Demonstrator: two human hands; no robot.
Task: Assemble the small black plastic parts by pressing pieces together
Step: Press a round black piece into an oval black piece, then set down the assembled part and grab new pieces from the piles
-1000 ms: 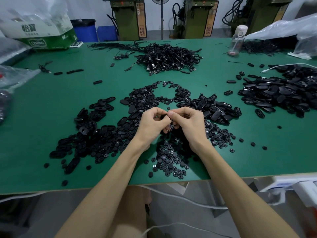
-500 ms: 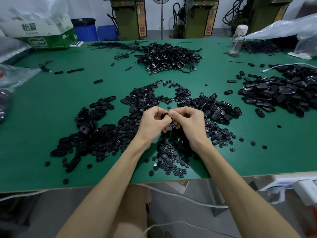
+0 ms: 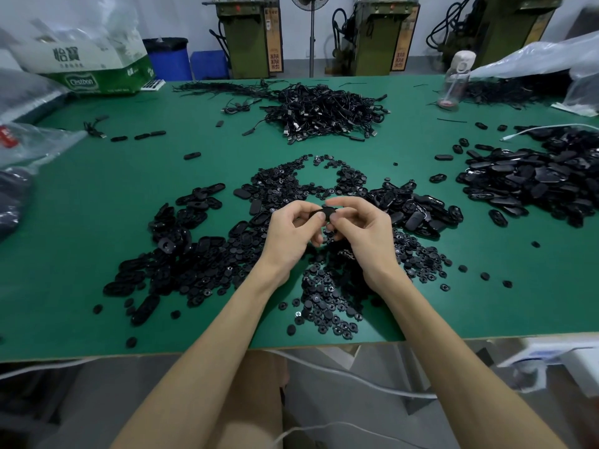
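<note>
Both hands are loosening a little compared with half a second ago. Then the left hand (image 3: 291, 236) and the right hand (image 3: 364, 233) were pressing tight together, knuckles against knuckles, and were hiding the part. Now they are standing slightly apart, and the black part (image 3: 328, 211) is showing between the fingertips. I am judging that one press is just finishing and that the person is turning the part to check it or to seat it fully. The pictures are not showing whether the pieces are already sitting together.

The left hand is pinching the part between thumb and forefinger, and the right hand is gripping its other end with thumb and curled fingers. The part is being held in the air over the middle of the bench (image 3: 97, 228), nearer to the near edge than to the far one, above the heap of small round pieces (image 3: 324, 306). It is looking flat, oval and dull black; finer details are too small to tell.
</note>
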